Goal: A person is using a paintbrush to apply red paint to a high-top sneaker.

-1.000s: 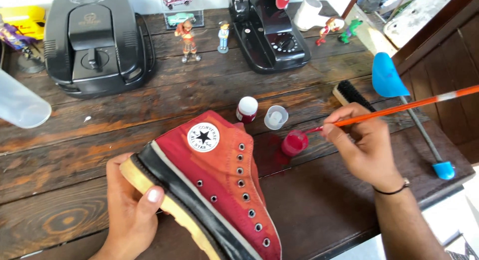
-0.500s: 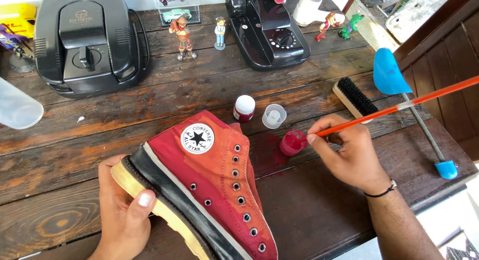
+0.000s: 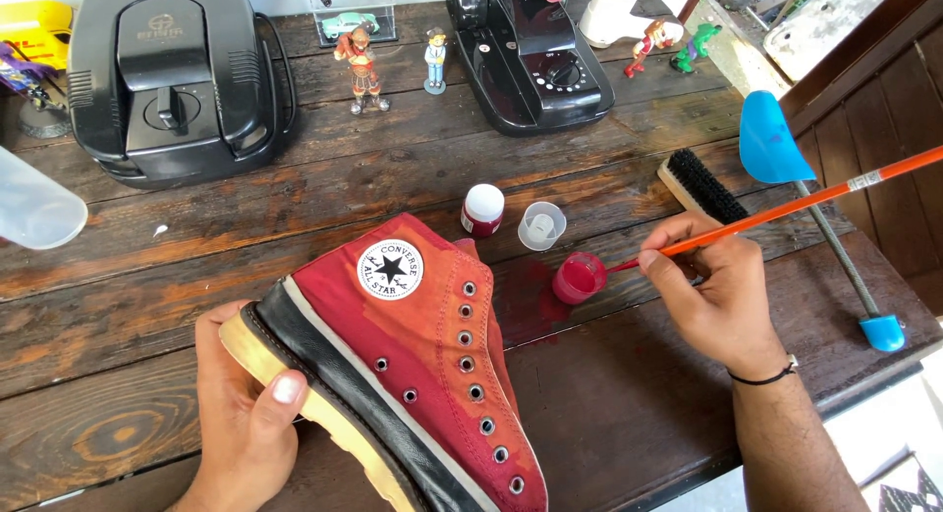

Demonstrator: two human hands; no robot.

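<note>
The red high-top shoe (image 3: 417, 365) lies on its side on the wooden table (image 3: 147, 276), the left hand (image 3: 246, 409) clamped around its sole. The right hand (image 3: 712, 291) pinches an orange paintbrush (image 3: 786, 210), whose tip dips into a small red cap (image 3: 578, 276) just left of those fingertips.

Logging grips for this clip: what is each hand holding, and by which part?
Left hand grips the red high-top shoe by its sole near the heel. Right hand pinches the orange paintbrush low on its handle.
</note>
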